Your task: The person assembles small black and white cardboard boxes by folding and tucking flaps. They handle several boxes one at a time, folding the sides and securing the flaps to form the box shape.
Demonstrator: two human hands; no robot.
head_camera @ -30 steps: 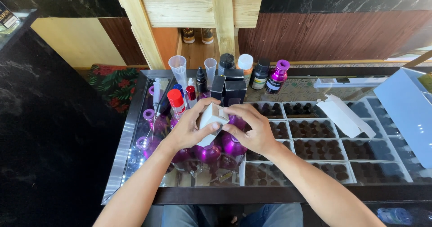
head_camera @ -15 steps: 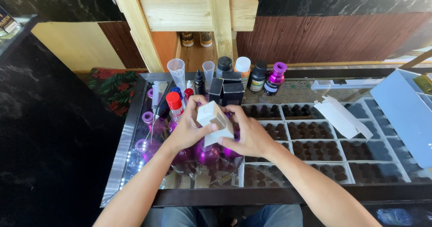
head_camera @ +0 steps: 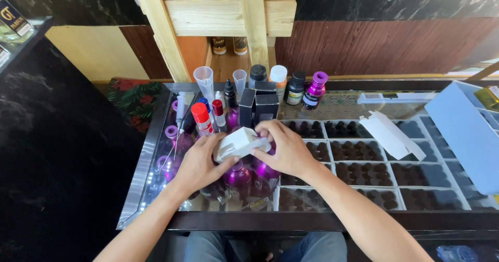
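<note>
Both hands grasp a small white box (head_camera: 240, 143) between them: left hand (head_camera: 200, 163) underneath, right hand (head_camera: 283, 150) at its far end, above purple bottles (head_camera: 239, 176).

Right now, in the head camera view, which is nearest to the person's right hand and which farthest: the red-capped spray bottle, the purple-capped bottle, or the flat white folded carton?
From the right hand:
1. Red-capped spray bottle, to its left, beyond the left hand.
2. Purple-capped bottle, behind it at the counter's back edge; close to the first, hard to separate.
3. Flat white folded carton, off to its right on the glass.
</note>
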